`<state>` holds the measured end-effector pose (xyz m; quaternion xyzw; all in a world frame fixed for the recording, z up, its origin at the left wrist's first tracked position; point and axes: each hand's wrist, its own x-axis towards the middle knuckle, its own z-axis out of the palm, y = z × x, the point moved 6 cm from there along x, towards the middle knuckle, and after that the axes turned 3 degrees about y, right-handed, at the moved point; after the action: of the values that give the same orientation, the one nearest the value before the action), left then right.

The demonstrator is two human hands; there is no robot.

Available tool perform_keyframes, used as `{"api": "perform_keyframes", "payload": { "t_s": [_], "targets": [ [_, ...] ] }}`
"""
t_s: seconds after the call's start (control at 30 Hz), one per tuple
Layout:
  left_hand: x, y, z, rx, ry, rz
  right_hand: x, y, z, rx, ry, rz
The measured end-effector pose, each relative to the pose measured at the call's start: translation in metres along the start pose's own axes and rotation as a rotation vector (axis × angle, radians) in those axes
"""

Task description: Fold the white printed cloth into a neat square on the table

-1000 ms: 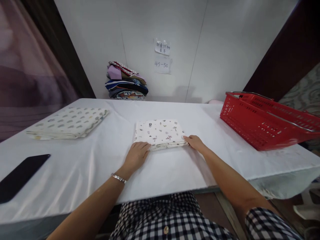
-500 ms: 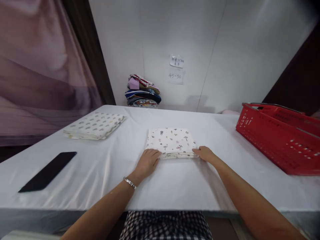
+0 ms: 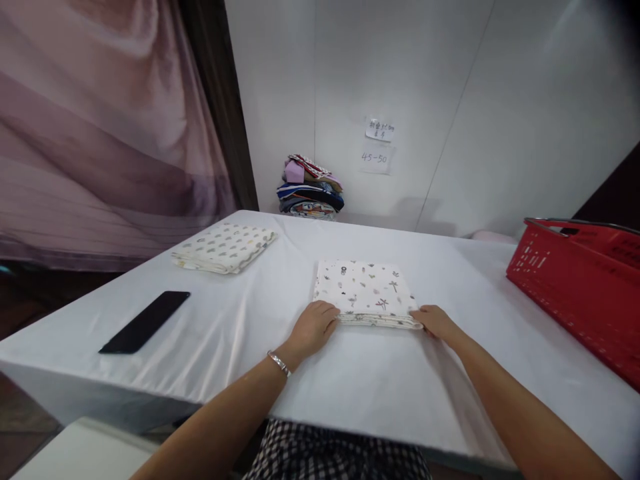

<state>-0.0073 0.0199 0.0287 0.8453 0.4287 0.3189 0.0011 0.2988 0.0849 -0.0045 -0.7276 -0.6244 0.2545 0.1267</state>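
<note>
A folded white cloth (image 3: 364, 287) with small palm-tree, animal and leaf prints lies flat on the white-covered table, its layered edge facing me. My left hand (image 3: 314, 327), with a silver band at the wrist, grips the near left corner, fingers closed together on it. At the near right corner, my right hand (image 3: 436, 321) pinches the edge between thumb and fingers. Farther left lies a second folded cloth (image 3: 227, 247), cream with grey heart-like spots, touched by neither hand.
A dark phone-like slab (image 3: 146, 323) lies on the table's left side. To the right stands a red plastic basket (image 3: 575, 287) with a metal handle. Behind the table, a pile of folded fabrics (image 3: 310, 190) is stacked by the wall, below paper signs (image 3: 377, 158).
The view has turned left, so everything sits farther right in the picture. Both hands stay at the near corners of the printed cloth, which looks otherwise unchanged.
</note>
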Motion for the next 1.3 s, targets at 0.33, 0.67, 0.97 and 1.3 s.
{"api": "perform_keyframes", "payload": {
  "t_s": [0.33, 0.67, 0.97, 1.3],
  "targets": [
    [0.008, -0.058, -0.019, -0.14, 0.17, -0.633, -0.024, -0.052, -0.012, -0.222, 0.385, -0.513],
    [0.018, -0.093, 0.0, -0.159, 0.028, -0.996, -0.032, -0.087, 0.056, -0.406, 0.225, -0.71],
    [0.012, -0.091, 0.001, -0.154, 0.02, -0.951, -0.033, -0.084, 0.055, -0.411, 0.261, -0.725],
    [0.019, -0.097, -0.005, -0.143, 0.052, -0.966, -0.032, -0.083, 0.056, -0.393, 0.24, -0.735]
  ]
}}
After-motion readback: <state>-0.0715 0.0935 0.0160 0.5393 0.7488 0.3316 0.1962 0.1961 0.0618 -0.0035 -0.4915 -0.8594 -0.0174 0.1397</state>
